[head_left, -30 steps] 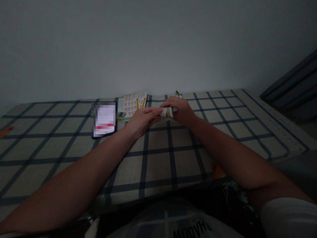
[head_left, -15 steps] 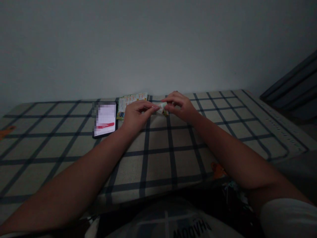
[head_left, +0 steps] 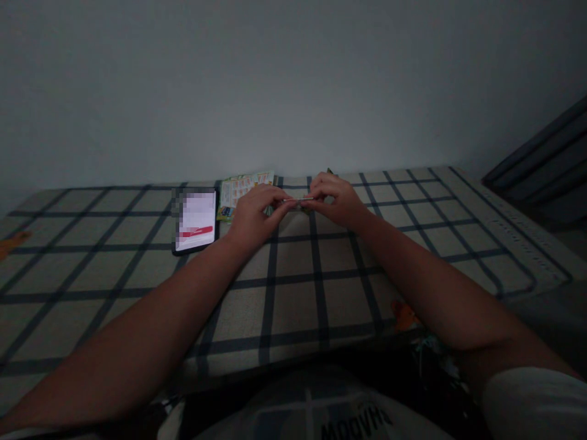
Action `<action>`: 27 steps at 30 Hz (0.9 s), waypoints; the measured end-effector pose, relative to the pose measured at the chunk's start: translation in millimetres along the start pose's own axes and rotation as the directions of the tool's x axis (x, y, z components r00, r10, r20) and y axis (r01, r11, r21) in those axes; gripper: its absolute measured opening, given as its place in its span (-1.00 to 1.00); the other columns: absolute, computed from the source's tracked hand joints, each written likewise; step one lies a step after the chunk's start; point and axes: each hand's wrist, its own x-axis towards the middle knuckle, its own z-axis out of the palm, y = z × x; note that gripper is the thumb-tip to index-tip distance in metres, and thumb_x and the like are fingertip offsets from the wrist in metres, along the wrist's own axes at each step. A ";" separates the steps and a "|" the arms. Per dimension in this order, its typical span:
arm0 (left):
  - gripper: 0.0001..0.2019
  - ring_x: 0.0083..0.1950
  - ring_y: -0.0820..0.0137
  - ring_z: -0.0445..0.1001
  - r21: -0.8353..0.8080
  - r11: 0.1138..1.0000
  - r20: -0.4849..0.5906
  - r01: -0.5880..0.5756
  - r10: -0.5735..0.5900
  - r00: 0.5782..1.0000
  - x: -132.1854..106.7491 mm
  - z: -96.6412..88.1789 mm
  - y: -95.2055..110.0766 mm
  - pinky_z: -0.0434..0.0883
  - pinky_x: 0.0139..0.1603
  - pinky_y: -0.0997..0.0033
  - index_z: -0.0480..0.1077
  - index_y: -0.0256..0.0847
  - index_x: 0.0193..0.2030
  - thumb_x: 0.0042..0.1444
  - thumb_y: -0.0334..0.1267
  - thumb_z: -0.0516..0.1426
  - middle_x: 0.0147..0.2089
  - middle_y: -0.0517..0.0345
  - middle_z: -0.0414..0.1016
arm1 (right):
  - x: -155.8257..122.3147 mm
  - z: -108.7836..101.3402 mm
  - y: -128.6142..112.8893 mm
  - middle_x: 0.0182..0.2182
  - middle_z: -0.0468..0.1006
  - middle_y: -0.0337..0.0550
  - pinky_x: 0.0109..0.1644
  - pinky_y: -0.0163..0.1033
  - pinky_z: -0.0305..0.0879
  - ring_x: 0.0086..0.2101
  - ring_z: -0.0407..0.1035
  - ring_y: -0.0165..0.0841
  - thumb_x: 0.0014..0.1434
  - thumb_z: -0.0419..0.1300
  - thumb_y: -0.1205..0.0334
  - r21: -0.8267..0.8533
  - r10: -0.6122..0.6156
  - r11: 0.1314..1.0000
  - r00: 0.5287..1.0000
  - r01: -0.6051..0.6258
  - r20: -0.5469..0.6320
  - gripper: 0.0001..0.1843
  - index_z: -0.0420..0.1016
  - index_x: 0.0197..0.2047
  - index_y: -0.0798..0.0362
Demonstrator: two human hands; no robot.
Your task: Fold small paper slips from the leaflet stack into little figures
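Observation:
Pinched between both hands is a small thin packet (head_left: pixel 299 199), turned nearly edge-on so that mostly a pale line shows. My left hand (head_left: pixel 257 209) grips its left end between thumb and fingers. At the other end, my right hand (head_left: pixel 337 198) has its thumb and fingertips closed on the packet. A bit of green shows past the knuckles of my right hand; what it belongs to is hidden. Behind my left hand lie several overlapping green-and-white printed packets (head_left: pixel 241 185), partly covered by that hand.
A phone (head_left: pixel 197 221) with a lit, partly blurred screen lies left of the printed packets. Beneath everything is a checked tablecloth (head_left: pixel 293 305). The wall (head_left: pixel 293 91) rises right behind the table, and dark folded cloth (head_left: pixel 545 165) hangs at the far right.
The packet has tipped from showing its printed white face to nearly edge-on. My right hand's fingers have shifted slightly, and the green bit behind them now shows more.

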 end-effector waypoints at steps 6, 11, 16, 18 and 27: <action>-0.86 -0.21 0.31 0.51 0.101 0.991 0.018 -0.088 0.087 0.996 0.9 -4.2 -1.7 0.41 -0.10 0.26 0.54 -0.16 -0.23 0.32 -0.18 0.21 -0.30 0.11 0.59 | 0.4 1.2 0.3 -0.35 0.50 -0.19 -0.28 -0.26 0.27 -0.37 0.32 -0.40 0.30 0.31 -0.10 -0.002 -0.028 1.000 0.999 0.028 0.034 -0.65 0.59 -0.16 0.04; -0.85 -0.17 0.29 0.52 0.039 0.995 0.036 -0.096 0.094 0.995 1.9 -2.7 -2.9 0.42 -0.03 0.22 0.55 -0.15 -0.14 0.28 -0.14 0.25 -0.22 0.09 0.62 | 0.4 0.5 -0.5 -0.38 0.49 -0.18 -0.30 -0.25 0.25 -0.38 0.33 -0.40 0.34 0.27 -0.07 0.008 0.002 1.000 1.000 -0.002 0.022 -0.66 0.57 -0.25 0.05; -0.84 -0.13 0.27 0.55 0.051 0.998 0.074 -0.032 0.028 0.997 1.8 0.1 -5.1 0.42 -0.01 0.19 0.58 -0.11 -0.18 0.30 -0.12 0.21 -0.21 0.08 0.65 | 0.4 0.4 -1.8 -0.36 0.49 -0.17 -0.32 -0.25 0.25 -0.39 0.32 -0.39 0.31 0.28 -0.14 0.016 0.034 0.999 0.999 -0.035 0.039 -0.63 0.56 -0.25 0.03; -0.84 -0.13 0.26 0.54 0.064 0.997 0.089 -0.044 0.039 0.995 1.3 0.1 -5.0 0.42 -0.02 0.18 0.58 -0.11 -0.19 0.29 -0.14 0.20 -0.21 0.06 0.65 | 1.1 0.8 -3.9 -0.35 0.50 -0.18 -0.32 -0.25 0.24 -0.39 0.31 -0.39 0.31 0.29 -0.11 0.003 -0.012 1.000 0.999 0.012 0.047 -0.65 0.57 -0.21 0.03; -0.90 -0.18 0.26 0.49 0.087 0.983 0.094 -0.163 0.155 0.984 0.4 -2.6 -1.3 0.39 -0.09 0.17 0.55 -0.12 -0.22 0.26 -0.18 0.23 -0.23 0.05 0.62 | -0.1 -0.6 -3.0 -0.30 0.45 -0.17 -0.20 -0.22 0.24 -0.29 0.33 -0.36 0.37 0.25 0.07 -0.094 -0.158 0.982 0.985 0.164 0.065 -0.78 0.58 -0.22 0.03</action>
